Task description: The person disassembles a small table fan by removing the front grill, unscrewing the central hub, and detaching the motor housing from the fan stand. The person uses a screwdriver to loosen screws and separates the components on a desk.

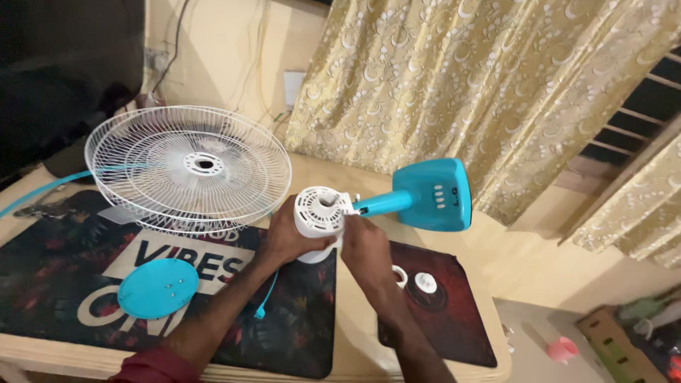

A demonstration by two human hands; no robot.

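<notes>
Above the desk's patterned dark mat point(42, 284), the left hand point(287, 237) cups the white vented plastic fan motor housing point(319, 211); the right hand point(363, 245) pinches near its teal neck point(383, 203). A slipping grip could likely drop it onto the small white knobs point(424, 282).

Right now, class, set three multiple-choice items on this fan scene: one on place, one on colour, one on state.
1. Where does the turquoise disc lie?
A. on the dark mat
B. on the floor
C. inside the grille

2. What colour is the wire fan grille?
A. black
B. white
C. red

3. What is the left hand doing?
A. hanging free
B. pressing the disc
C. gripping the white motor housing

Answers: 1 A, the disc rests on the mat left of both arms; 2 B, its wires are white; 3 C, its fingers wrap the housing, with the right hand at its side.
</notes>
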